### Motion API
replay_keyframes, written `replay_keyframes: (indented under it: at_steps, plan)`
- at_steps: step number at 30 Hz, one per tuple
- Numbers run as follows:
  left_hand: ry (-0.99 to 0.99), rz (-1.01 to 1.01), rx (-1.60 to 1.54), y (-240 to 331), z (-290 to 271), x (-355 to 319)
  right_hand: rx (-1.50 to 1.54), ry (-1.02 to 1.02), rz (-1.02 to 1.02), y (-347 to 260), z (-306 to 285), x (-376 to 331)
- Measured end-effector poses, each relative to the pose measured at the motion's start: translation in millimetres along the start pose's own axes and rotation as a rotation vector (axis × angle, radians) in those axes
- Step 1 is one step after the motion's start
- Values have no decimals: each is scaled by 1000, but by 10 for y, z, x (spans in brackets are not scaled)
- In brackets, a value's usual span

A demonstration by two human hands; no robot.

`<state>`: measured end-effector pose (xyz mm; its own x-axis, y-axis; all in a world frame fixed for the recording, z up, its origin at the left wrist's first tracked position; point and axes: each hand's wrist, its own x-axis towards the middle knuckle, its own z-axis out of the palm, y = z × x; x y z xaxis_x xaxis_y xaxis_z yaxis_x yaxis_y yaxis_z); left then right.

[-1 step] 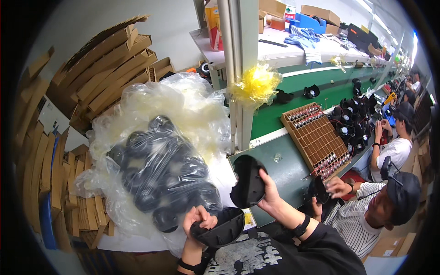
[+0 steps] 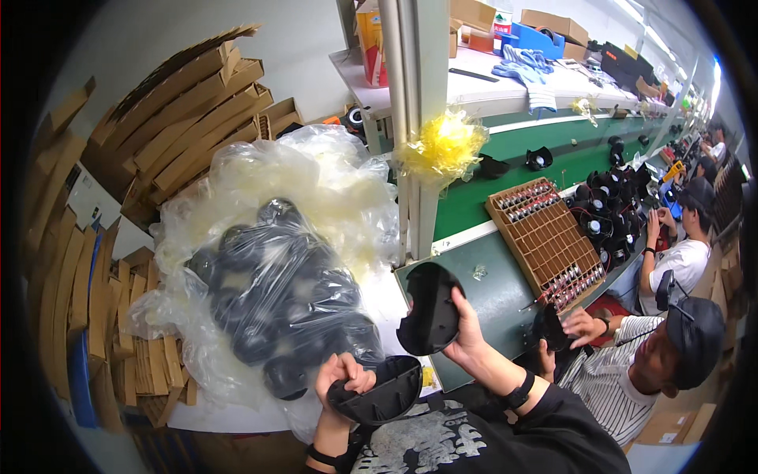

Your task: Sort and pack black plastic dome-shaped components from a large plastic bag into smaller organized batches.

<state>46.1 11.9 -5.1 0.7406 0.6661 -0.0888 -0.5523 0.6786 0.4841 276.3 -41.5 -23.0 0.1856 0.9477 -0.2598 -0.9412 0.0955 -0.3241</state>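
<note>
My left hand point(image 2: 345, 378), its fingers curled, grips a black half-round plastic shell point(image 2: 388, 395) whose ribbed hollow inside faces up. A second black plastic shell point(image 2: 430, 310), rounded with notched edges, is held up in my right hand point(image 2: 467, 332). The thumb lies on its face, and the other fingers are mostly hidden behind it. The two shells are apart, in front of my body. To their left, a clear plastic bag point(image 2: 296, 292) covers a heap of similar dark rounded parts on the white tabletop point(image 2: 379, 304).
A partitioned cardboard tray point(image 2: 545, 241) with small metal parts stands on the green bench point(image 2: 458, 276). A co-worker point(image 2: 632, 371) at right handles a black part. Black parts point(image 2: 608, 213) pile up beyond the tray. A post point(image 2: 410, 142) rises ahead; flattened cartons point(image 2: 181, 118) stand left.
</note>
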Motion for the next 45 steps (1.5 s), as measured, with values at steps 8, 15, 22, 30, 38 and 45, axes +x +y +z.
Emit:
replay_keyframes:
  at_steps: [8, 15, 22, 30, 38, 45]
  plan:
    - [69, -16, 18, 7, 106, 50, 68, 271, -392, -32, 189, 78]
    - [220, -62, -58, -64, -304, -199, 27, 86, -346, -971, 15, 123]
    - [159, 29, 613, -4, 157, -72, 51, -147, 88, -412, 125, -120]
    - [34, 172, 145, -52, -25, -128, -291, -241, 240, -448, -385, -106]
    - [111, 183, -231, 65, -231, -159, -1390, 218, -197, -218, -1262, 194]
    - [336, 145, -397, 55, -265, -190, -1446, 400, -167, -240, -1861, 536]
